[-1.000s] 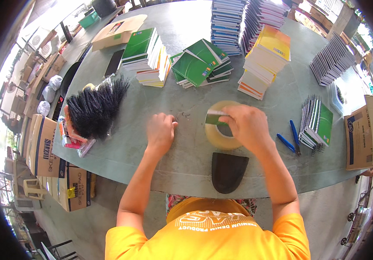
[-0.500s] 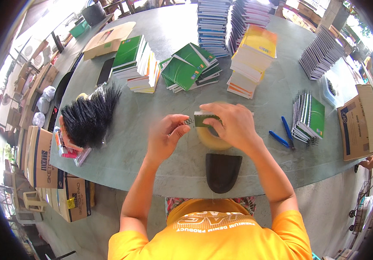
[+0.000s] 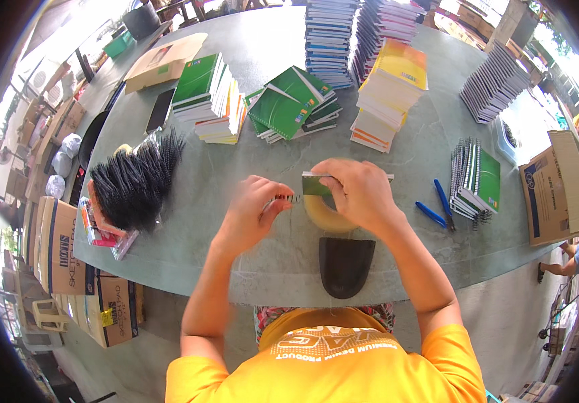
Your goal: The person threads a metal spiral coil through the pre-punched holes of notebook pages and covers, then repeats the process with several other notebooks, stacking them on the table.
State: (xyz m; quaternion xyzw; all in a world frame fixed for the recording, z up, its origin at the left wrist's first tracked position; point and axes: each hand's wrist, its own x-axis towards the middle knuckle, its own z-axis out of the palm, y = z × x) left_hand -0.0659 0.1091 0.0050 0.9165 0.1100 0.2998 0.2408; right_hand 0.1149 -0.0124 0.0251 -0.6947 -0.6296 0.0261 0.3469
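Note:
My right hand [image 3: 358,191] pinches a small green notebook [image 3: 315,184], held on edge with its page block facing away from me. The notebook rests over or just above a pale yellow ring [image 3: 323,216] that looks like a roll of tape. Just left of it, my left hand [image 3: 252,208] is closed on a short dark wire coil [image 3: 291,198]. The coil's free end points at the notebook's left end, with a small gap between them. Below the ring lies a black rounded pad [image 3: 346,267]. Blue-handled pliers [image 3: 439,208] lie to the right.
Black coils [image 3: 138,178] are heaped at the left. Green notebooks [image 3: 293,104], a yellow stack [image 3: 393,80] and tall stacks [image 3: 329,40] stand at the back. Coiled notebooks [image 3: 474,176] sit right, near a cardboard box [image 3: 551,191]. A person [image 3: 575,258] is beyond the table's right edge.
My left hand has drawn slightly left with the coil, which is turned more level. My right hand and the notebook stay nearly in place. At the right edge, more of the other person shows.

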